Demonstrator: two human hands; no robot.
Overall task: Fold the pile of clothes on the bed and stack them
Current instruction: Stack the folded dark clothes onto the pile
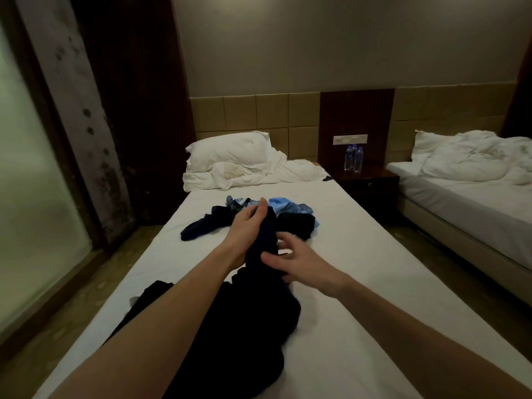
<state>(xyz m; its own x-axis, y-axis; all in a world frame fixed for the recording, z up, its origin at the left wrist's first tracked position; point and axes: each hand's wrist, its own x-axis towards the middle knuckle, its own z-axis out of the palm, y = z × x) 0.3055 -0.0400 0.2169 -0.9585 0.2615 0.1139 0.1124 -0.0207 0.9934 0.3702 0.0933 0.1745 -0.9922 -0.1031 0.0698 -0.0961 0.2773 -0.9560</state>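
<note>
Head view: a bed (359, 254) with a white sheet runs from 6 o'clock toward 12. A dark garment (247, 321) lies bunched on the sheet at the 6 o'clock end, its upper part lifted toward centre frame. The left hand (247, 226) grips that raised part, fingers curled round the cloth, thumb pointing to 12. The right hand (299, 263), just at 4 o'clock of the left, has its fingers spread and slightly bent against the cloth; blur hides whether it pinches any fabric. The pile of clothes (259, 217), dark navy and light blue pieces, sits mid-bed just at 12 o'clock of the hands.

At 11 o'clock: a white pillow (230, 151) on rumpled bedding. At 1 o'clock: a dark nightstand (371, 182) bearing water bottles (353, 158). At 3 o'clock: a second bed (466, 197).
</note>
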